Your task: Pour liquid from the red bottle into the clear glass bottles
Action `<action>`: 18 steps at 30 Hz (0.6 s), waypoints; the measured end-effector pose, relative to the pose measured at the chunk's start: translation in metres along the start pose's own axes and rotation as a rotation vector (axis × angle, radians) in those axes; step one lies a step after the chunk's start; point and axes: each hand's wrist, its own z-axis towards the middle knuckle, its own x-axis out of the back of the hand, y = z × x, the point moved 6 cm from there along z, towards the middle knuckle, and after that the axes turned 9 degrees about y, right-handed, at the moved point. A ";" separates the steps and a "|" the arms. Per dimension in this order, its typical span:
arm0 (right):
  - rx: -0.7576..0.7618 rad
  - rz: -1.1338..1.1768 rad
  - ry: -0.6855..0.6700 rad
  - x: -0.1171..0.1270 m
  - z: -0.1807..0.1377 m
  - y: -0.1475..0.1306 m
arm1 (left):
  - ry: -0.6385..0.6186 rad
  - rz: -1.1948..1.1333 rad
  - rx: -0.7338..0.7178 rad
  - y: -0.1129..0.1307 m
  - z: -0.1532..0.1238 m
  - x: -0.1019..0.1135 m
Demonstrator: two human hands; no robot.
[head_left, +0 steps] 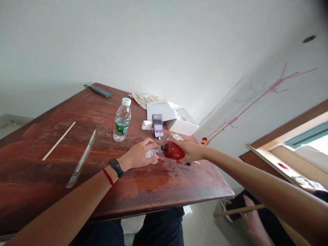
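Against a plain white wall (128, 44), a reddish-brown wooden table (192, 188) holds a clear plastic bottle with a green label (121, 126). To that bottle's right and nearer the viewer, the left hand (137, 153) curls around a small clear container (150, 153); farther right, the right hand (191, 150) grips a rounded amber-red bottle (173, 151), already tipped, mouth at the container. Neither is yet released; whether liquid has passed cannot be told.

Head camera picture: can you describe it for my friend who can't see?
A person's right hand holds a tilted reddish-brown bottle, its mouth at a clear container in the left hand. A puddle wets the wooden table; behind stand a green-labelled plastic bottle and smartphone.
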 end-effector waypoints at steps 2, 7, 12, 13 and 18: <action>-0.013 -0.010 -0.001 0.001 0.000 -0.001 | 0.000 -0.001 -0.004 0.000 0.000 0.000; -0.022 -0.002 -0.006 0.001 0.000 -0.002 | 0.000 0.000 -0.005 0.000 0.000 0.000; -0.002 -0.002 0.005 -0.001 0.000 0.001 | -0.003 0.002 0.000 0.000 0.000 0.000; 0.007 0.002 0.013 -0.001 0.000 0.001 | -0.003 0.002 0.000 0.000 0.000 0.000; 0.030 0.020 0.037 0.000 0.000 0.002 | 0.000 0.003 0.000 0.002 0.000 0.002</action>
